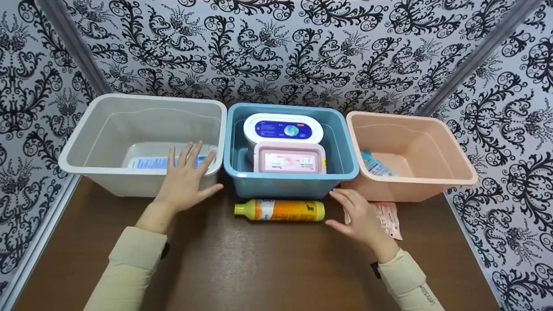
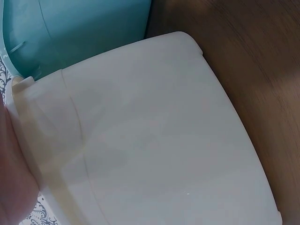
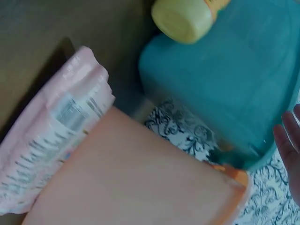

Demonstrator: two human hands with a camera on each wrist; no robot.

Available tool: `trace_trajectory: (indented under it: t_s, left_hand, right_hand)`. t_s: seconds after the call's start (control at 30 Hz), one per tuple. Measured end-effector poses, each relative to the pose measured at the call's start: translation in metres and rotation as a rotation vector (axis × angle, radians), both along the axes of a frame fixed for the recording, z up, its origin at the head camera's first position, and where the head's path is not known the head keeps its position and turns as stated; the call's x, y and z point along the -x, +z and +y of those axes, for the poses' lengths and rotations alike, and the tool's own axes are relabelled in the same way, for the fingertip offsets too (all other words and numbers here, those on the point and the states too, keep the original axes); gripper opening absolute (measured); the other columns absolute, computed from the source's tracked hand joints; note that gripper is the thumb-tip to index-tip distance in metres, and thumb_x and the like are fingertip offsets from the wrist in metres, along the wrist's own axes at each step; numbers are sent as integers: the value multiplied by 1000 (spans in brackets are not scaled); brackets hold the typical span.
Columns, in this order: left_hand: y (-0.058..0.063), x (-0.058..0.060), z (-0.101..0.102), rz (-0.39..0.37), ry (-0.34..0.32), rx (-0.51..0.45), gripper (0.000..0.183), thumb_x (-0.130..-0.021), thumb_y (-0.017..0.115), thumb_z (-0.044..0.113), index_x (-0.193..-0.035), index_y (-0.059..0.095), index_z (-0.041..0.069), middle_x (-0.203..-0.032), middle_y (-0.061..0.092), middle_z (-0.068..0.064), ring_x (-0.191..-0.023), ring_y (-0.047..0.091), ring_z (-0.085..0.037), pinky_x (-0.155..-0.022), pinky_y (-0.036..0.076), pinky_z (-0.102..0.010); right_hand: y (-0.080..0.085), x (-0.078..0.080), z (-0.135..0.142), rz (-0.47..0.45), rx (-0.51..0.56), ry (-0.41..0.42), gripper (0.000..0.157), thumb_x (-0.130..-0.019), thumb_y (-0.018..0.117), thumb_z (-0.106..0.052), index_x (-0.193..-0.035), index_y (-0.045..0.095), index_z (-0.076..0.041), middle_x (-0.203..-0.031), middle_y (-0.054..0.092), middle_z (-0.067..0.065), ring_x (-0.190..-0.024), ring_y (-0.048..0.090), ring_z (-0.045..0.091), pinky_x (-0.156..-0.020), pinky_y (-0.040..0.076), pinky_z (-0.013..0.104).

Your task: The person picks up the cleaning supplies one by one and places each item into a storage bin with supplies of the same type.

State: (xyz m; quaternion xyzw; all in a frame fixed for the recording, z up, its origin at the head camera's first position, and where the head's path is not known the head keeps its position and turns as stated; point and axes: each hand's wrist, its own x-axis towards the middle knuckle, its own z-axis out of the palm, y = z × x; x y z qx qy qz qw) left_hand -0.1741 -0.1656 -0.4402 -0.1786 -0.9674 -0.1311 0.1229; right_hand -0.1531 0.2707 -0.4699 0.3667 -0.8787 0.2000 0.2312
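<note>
My left hand is at the front rim of the light grey bin, its fingers spread and holding nothing. Inside that bin lies a blue-and-white item, partly hidden by the hand. In front of the blue bin, a yellow bottle with an orange label lies on its side, cap to the left. Just right of its base is my right hand, fingers loosely bent with nothing in them. A pink packet lies beyond that hand, partly covered by it in the head view.
Within the blue bin are a white oval tub and a pink rectangular box. The peach bin holds a teal-and-white packet. All three bins stand in a row before a patterned wall on a brown table.
</note>
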Motion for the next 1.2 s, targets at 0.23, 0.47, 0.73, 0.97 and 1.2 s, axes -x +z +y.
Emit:
trace_trajectory:
  t_s: [0.23,0.47,0.73,0.97,1.2]
  left_hand:
    - [0,0,0,-5,3,7,78,-83,54,60,-146,34,17,-152,24,-20,-140,20,-40,-111,1,-65]
    - [1,0,0,3,0,14,78,-84,54,60,-145,35,16,-152,25,-21,-140,20,-40,-111,3,-65]
    - [1,0,0,-8,2,14,78,-84,54,60,-145,36,16,-153,24,-21,-140,19,-40,-111,2,-65]
    - [1,0,0,-11,5,7,78,-83,54,61,-145,36,17,-153,23,-20,-140,20,-40,-111,1,-65]
    - [1,-1,0,-15,5,11,79,-83,54,61,-146,34,17,-153,22,-20,-140,19,-40,-111,1,-65]
  right_hand:
    - [-15,4,-10,-35,-87,31,67,-72,77,-43,-123,58,-5,-120,60,11,-106,56,25,-91,50,44]
    - [-27,10,-18,-65,-170,17,71,-66,82,-39,-125,56,-9,-117,60,8,-103,56,23,-90,50,41]
    - [-35,15,-24,-164,-252,-30,67,-72,77,-43,-126,55,-12,-120,59,7,-107,56,25,-94,48,43]
    - [-41,19,-30,-213,-308,-37,65,-75,74,-46,-127,54,-12,-121,59,8,-106,57,26,-95,47,45]
    - [-47,22,-32,-297,-387,-42,69,-77,71,-48,-133,49,-13,-125,57,10,-111,55,29,-99,44,48]
